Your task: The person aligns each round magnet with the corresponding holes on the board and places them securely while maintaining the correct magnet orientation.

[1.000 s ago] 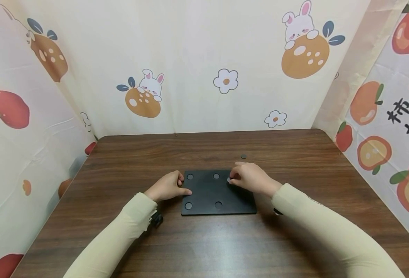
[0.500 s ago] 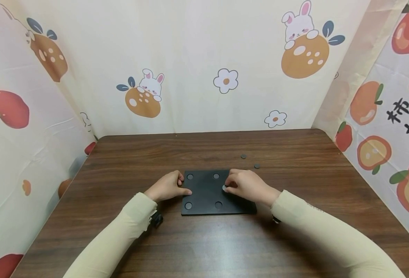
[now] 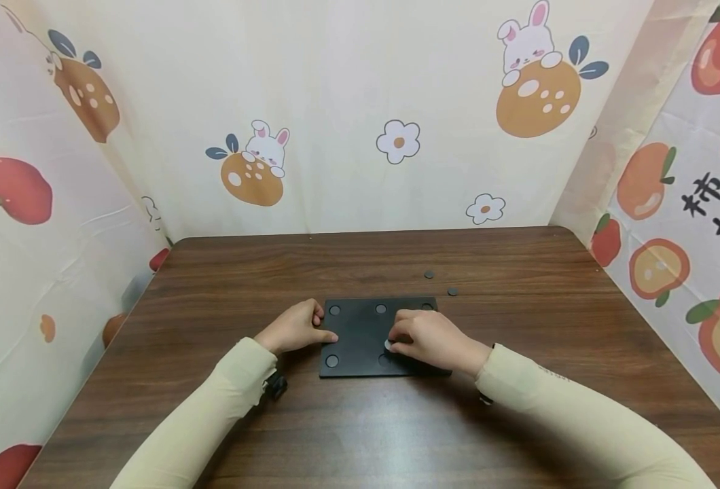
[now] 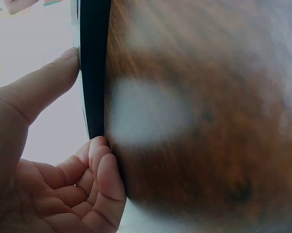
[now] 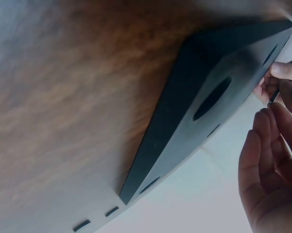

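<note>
A flat black rectangular board [image 3: 360,339] with round recesses lies on the wooden table. My left hand [image 3: 291,329] holds its left side, the thumb resting on top and the other fingers curled against the edge. In the left wrist view, the thumb [image 4: 51,80] meets the upper face of the board [image 4: 93,68]. My right hand [image 3: 436,338] pinches a small light-faced disc [image 3: 388,345] between thumb and fingers, tilted above the board near the front middle recess [image 3: 384,360]. From the right wrist, the disc [image 5: 274,95] shows edge-on at the fingertips. The board's front right part is hidden beneath the hand.
Two loose dark discs [image 3: 428,274] [image 3: 452,291] lie flat on the table [image 3: 244,265] beyond the board's far right corner. A patterned curtain [image 3: 335,81] hangs behind the table and along both sides.
My right hand has carried the disc left and toward me across the board. The far right recess and the nearer loose disc have come into view. My left hand stays put.
</note>
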`<control>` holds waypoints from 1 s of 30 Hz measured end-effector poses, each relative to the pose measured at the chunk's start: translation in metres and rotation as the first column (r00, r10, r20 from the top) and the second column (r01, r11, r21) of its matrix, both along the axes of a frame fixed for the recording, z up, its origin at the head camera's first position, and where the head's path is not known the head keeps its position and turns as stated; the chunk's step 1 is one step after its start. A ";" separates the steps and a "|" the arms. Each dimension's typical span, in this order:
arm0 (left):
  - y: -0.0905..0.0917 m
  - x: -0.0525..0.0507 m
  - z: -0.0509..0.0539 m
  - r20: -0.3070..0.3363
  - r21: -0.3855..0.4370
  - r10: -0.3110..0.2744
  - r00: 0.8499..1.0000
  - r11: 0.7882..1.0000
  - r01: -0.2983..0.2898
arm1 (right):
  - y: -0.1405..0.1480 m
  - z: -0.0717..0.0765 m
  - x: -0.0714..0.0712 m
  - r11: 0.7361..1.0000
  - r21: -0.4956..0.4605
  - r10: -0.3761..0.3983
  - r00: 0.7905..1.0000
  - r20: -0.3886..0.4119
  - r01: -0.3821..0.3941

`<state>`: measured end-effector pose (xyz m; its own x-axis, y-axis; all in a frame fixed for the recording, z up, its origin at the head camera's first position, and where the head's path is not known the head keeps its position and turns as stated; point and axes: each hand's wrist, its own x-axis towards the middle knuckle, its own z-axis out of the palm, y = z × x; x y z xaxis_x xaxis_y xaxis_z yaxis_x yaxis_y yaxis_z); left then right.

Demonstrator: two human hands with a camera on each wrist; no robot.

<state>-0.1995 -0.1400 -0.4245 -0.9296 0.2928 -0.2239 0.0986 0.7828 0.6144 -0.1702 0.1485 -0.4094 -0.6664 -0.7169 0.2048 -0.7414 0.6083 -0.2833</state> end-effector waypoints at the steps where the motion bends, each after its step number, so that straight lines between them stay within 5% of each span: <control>1: 0.000 0.000 0.000 -0.001 0.000 -0.002 1.000 1.000 0.002 | 0.000 -0.001 0.001 1.000 -0.003 0.007 1.000 -0.005 -0.007; 30: -0.002 -0.001 -0.001 -0.002 0.000 -0.026 1.000 1.000 0.026 | -0.010 -0.010 0.011 0.994 0.032 0.102 0.995 -0.023 -0.101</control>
<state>-0.2006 -0.1416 -0.4251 -0.9220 0.3170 -0.2225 0.1199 0.7799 0.6143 -0.1596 0.1385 -0.4194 -0.5851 -0.7866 0.1973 -0.8061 0.5377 -0.2469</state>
